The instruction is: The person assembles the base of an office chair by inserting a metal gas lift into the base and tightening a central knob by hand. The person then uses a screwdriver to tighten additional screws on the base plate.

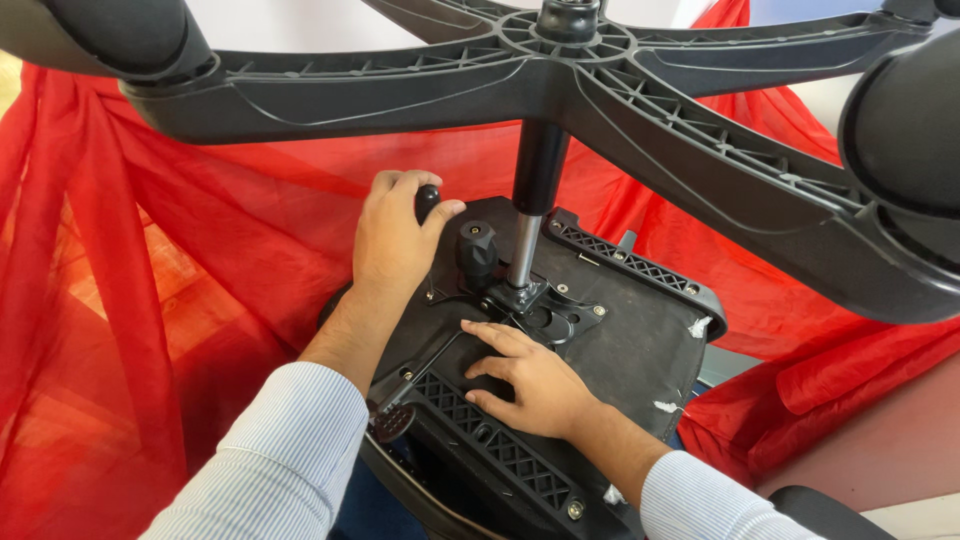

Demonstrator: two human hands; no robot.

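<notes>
Red sheer cloth (150, 260): hanging and bunching in folds across the whole background, on both sides, light passing through it at the left. Pale wall (300, 20): showing above the cloth at the top edge. Reddish-brown flat surface (890, 440): lying at the lower right, the cloth's folds resting against it. Dark rounded object (825, 512): sitting at the bottom right corner, partly cut off.

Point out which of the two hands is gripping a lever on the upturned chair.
The left hand, wrapped round the black lever. The right hand only lies flat on the seat underside.
</notes>
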